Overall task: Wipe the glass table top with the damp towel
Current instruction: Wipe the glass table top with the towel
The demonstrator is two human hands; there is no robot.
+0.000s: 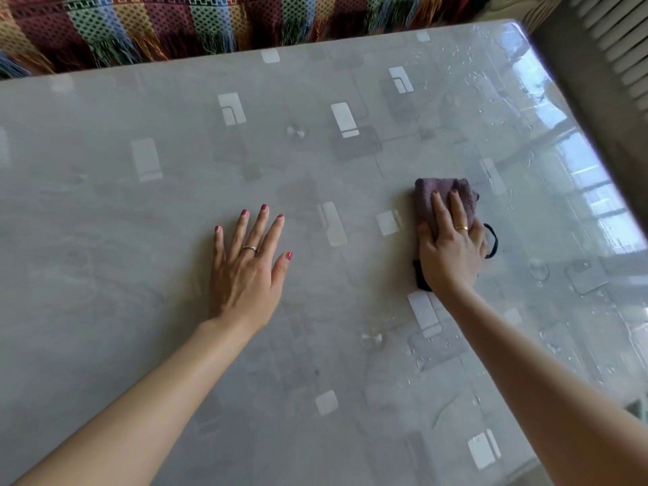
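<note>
The fingers (442,209) of the right hand (450,252) lay close together and pressed flat on a folded mauve towel (426,199), pinning it against the glass table top (147,240) rather than closing around it. The towel sat right of the frame's centre, its far end sticking out beyond the fingertips. A black edge and a thin black loop (492,240) showed from under the palm, at its lower left and its right. A gold ring circled one finger of this hand.

The left hand (247,271) rested palm down on the bare glass just left of centre, fingers spread wide apart and holding nothing, well apart from the towel. It wore a silver ring, and the nails of both hands were painted red.

The table top filled most of the frame, pale grey with white and grey rectangles patterned beneath the glass. Water droplets and streaks (487,85) glistened along its right side, where a bright window reflection lay. A striped, fringed woven cloth (147,22) ran across the top edge of the frame behind the table. Pale ribbed slats (617,36) stood in the upper right corner.
</note>
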